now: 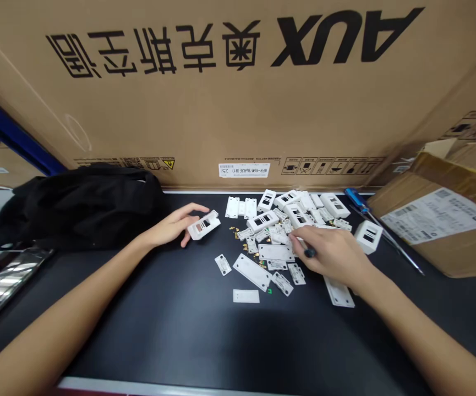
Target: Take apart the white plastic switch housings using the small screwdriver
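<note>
My left hand point(174, 225) grips a white plastic housing with dark rectangular openings point(203, 225), its thumb along the top and a finger below. My right hand point(330, 256) reaches into a loose pile of white plastic parts point(277, 234), with a small dark object point(310, 252) showing under its fingers. Tiny brass metal contacts point(234, 234) lie among the pieces. A flat white plate point(252, 272) and a white cover point(339, 291) lie close by, the cover just below my right hand.
A black cloth bag point(78, 206) lies left of the parts on the black worktop point(180, 335). A blue-handled screwdriver point(355, 199) lies to the right, beside an open cardboard box point(439, 214). A large AUX carton point(221, 99) stands along the back edge.
</note>
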### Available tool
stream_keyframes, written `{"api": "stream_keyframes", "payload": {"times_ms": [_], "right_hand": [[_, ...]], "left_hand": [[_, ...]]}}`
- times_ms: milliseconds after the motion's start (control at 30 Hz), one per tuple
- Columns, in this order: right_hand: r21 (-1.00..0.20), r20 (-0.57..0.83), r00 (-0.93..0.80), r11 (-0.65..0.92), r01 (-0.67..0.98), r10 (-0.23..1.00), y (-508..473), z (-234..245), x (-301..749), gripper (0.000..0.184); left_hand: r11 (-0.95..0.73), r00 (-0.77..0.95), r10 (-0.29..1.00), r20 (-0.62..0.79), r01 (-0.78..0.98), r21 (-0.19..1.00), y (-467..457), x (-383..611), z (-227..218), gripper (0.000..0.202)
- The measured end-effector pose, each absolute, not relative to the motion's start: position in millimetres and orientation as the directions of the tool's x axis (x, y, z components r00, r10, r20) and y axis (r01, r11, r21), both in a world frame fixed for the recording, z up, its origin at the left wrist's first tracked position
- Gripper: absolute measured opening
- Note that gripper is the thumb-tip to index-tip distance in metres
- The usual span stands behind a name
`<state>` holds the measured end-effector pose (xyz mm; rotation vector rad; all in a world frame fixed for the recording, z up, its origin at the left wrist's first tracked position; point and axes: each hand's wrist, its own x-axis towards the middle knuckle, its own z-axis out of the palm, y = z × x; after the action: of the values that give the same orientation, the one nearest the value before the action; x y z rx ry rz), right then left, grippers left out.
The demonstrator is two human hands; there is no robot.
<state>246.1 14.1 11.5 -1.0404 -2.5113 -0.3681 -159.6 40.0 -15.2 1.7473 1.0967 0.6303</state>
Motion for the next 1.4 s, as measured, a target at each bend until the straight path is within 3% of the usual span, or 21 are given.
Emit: {"api": "stream_keyframes", "payload": {"times_ms": [233, 400, 567, 700, 867, 1000, 1200, 1400], "right_hand": [[0.036, 0.407, -0.65, 0.699, 0.714, 0.642, 12.8, 12.9, 250.6, 0.028], [0.002, 0.402, -0.693, 0.756, 0.655, 0.599, 2.0, 18.6, 249.2, 0.029], [-0.084, 0.369, -0.763, 0.837, 0.541, 0.531, -33.1, 24.0, 219.7, 0.03], [-0.129, 0.279, -0.795, 0.841, 0.525, 0.539, -54.0, 17.8, 194.2, 0.055], [-0.067, 0.18, -0.769, 0.788, 0.612, 0.613, -47.0, 1.3, 188.2, 0.024], [-0.034, 0.198, -0.732, 0.751, 0.659, 0.652, -34.6, -2.1, 192.6, 0.022], [0.017, 0.204, -0.666, 0.678, 0.735, 0.717, -26.4, 0.4, 196.5, 0.025], [0.009, 0.199, -0.637, 0.649, 0.761, 0.744, -20.2, 2.7, 204.1, 0.027]], "left_hand": [[-0.221, 0.378, 0.925, 0.043, 0.442, 0.869, 42.0, -158.8, -18.3, 0.025], [-0.327, 0.232, 0.945, 0.231, 0.628, 0.706, 36.4, -150.3, -18.6, 0.024], [-0.462, 0.361, 0.887, 0.288, 0.694, 0.553, 33.0, -141.8, -16.8, 0.035], [-0.53, 0.465, 0.846, 0.263, 0.671, 0.519, 28.5, -128.4, -18.6, 0.037], [-0.582, 0.562, 0.8, 0.209, 0.644, 0.496, 20.1, -111.3, -21.6, 0.042], [-0.66, 0.661, 0.731, 0.169, 0.623, 0.42, 16.0, -108.1, -19.6, 0.055], [-0.75, 0.721, 0.651, 0.238, 0.561, 0.35, 10.9, -99.5, -13.7, 0.092], [-0.731, 0.701, 0.677, 0.222, 0.607, 0.313, 10.5, -87.7, -14.9, 0.062]]}}
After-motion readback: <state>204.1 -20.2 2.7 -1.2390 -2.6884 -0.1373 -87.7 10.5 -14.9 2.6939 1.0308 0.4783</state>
